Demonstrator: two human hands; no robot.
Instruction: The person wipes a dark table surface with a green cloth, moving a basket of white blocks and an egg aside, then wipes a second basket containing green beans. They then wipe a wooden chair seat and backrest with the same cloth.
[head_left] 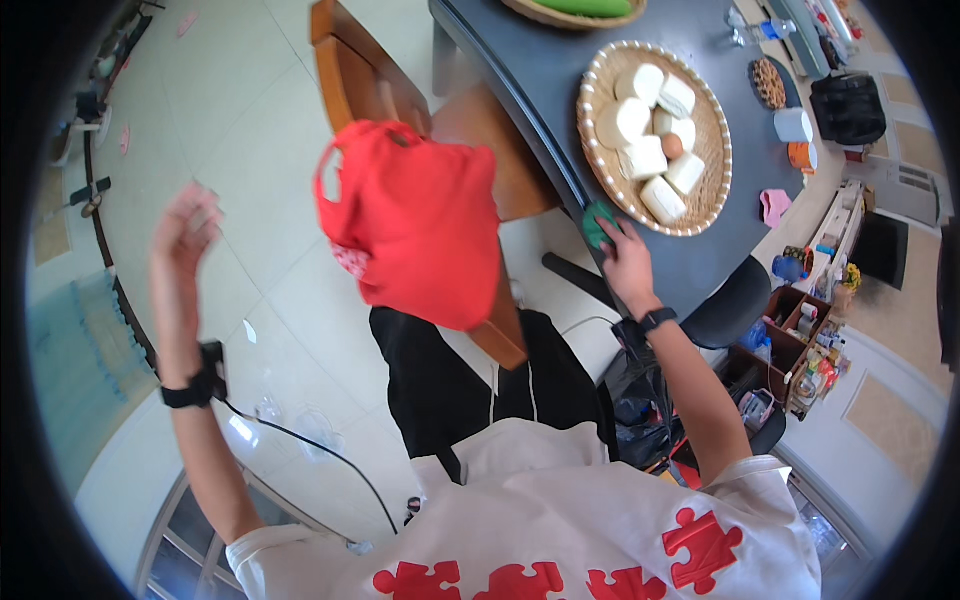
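Observation:
My right hand (628,262) is at the near edge of the dark table (690,275), with its fingers on a crumpled green cloth (598,224). Beside it sits a round woven basket (722,160) with a pale beaded rim, holding several white buns (641,158) and one brown egg (672,146). My left hand (187,228) is raised out to the left over the floor, slightly blurred, fingers loosely apart and nothing in them. Between my hands, a red cloth bag (425,230) with a loop handle hangs over the back of a wooden chair (375,70).
Another basket (610,16) with a green vegetable stands at the table's far end. A plate of nuts (768,84), a white cup (793,125), a water bottle (765,32) and a pink cloth (774,206) lie along the right. A black cable (320,447) trails from my left wrist.

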